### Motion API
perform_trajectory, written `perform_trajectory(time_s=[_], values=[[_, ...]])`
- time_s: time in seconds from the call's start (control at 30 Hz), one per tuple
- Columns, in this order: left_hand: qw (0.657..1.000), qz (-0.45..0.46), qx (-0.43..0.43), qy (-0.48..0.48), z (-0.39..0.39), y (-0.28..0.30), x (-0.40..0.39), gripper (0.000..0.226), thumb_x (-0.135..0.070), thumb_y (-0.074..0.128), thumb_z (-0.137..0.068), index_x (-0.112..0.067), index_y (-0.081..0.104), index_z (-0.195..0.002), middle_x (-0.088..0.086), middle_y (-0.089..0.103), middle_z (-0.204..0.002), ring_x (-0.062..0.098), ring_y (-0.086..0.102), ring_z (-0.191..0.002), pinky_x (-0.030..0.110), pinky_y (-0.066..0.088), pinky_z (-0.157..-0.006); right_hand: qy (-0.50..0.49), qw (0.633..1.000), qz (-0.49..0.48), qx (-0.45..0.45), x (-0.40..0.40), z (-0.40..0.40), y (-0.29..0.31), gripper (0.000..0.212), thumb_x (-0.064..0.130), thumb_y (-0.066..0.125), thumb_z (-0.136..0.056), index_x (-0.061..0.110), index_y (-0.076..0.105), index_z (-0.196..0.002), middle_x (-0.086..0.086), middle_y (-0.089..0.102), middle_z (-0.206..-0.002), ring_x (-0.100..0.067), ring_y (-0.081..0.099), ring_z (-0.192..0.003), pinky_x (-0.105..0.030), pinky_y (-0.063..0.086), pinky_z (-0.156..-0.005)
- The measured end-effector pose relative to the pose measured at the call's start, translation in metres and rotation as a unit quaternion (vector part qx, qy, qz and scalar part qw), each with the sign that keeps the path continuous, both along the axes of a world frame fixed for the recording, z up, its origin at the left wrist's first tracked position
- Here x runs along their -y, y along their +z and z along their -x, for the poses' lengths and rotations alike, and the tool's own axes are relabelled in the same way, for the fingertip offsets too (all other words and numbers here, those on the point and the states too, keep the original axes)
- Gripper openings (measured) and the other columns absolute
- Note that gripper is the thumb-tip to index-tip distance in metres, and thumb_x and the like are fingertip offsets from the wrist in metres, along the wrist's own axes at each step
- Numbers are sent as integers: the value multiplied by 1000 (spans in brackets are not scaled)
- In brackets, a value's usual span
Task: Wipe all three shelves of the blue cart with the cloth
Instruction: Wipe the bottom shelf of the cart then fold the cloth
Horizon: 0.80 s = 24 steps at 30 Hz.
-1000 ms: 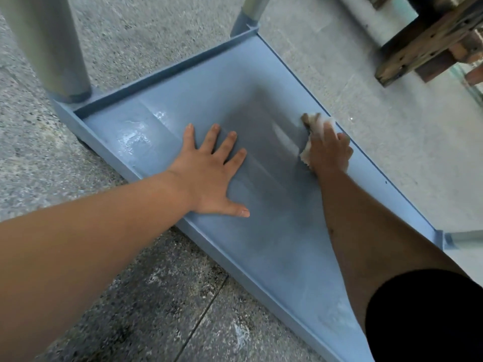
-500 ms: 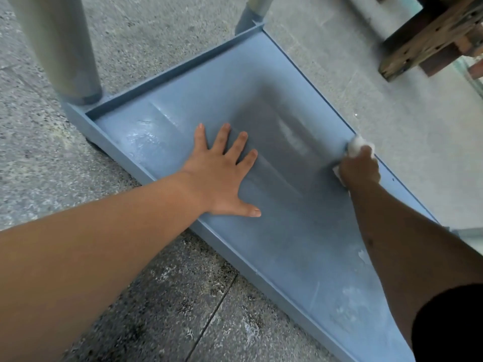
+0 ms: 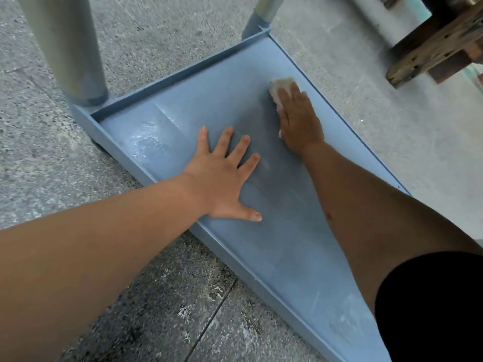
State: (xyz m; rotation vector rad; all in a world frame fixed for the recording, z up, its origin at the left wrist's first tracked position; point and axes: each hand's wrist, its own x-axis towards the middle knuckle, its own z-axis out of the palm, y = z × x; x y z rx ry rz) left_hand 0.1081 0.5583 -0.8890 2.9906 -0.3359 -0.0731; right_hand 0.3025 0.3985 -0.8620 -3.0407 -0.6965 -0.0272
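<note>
Bracing on the shelf [image 3: 162,121], the left hand [image 3: 222,178] lies flat with its fingers [image 3: 228,142] spread and straight, holding nothing, palm near the front rim. To its right, the right hand [image 3: 298,118] presses the cloth [image 3: 281,87] onto the shelf floor, fingers laid straight over it and close together; whether the thumb curls under cannot be told. Only the cloth's far end shows, bunched past the fingertips and pointing toward the back corner by the far post [image 3: 264,11]. This hand is plainly the nearer to the cloth. The shelf's long axis runs from the near right to that back corner. Judgement: the unwiped ground lies leftward, toward the wet patch [image 3: 146,142] near the front post [image 3: 65,48], so the coming stroke should travel that way.
</note>
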Motion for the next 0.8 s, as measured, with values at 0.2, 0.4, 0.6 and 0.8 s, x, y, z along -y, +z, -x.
perform_trajectory(time_s=[0.2, 0.4, 0.6, 0.8], values=[[1000, 3, -4, 1, 1, -1, -1, 127, -102, 4, -49, -29, -4, -154, 6, -9, -163, 41, -14, -146, 73, -6, -104, -113, 994, 15, -2, 56, 5, 3, 71, 19, 65, -88, 29, 30, -150, -6, 19, -160, -37, 34, -137, -49, 34, -109], [1000, 4, -10, 3, -1, 0, -1, 128, -103, 3, -49, -31, -2, -154, 5, -7, -164, 38, -12, -147, 72, -7, -105, -255, 960, 119, -2, 202, 63, 15, 52, 37, 52, -94, 24, 40, -143, -15, 42, -142, -39, 41, -128, -54, 35, -98], [999, -14, -40, -8, 2, 8, -2, 125, -102, 5, -50, -32, -4, -153, 4, -9, -163, 38, -13, -147, 72, -6, -106, -378, 924, 17, 61, 225, 110, 10, 59, 56, 21, -82, 31, 52, -127, -13, 61, -114, -38, 56, -98, -42, 33, -77], [988, 9, -117, -103, -19, 42, -37, 94, -85, 13, -75, -33, 14, -154, -2, 9, -164, 27, 12, -149, 49, 18, -117, -260, 959, -109, 0, 83, 139, 1, 53, 56, 35, -83, 48, 45, -134, 4, 48, -140, -29, 45, -122, -32, 24, -99]])
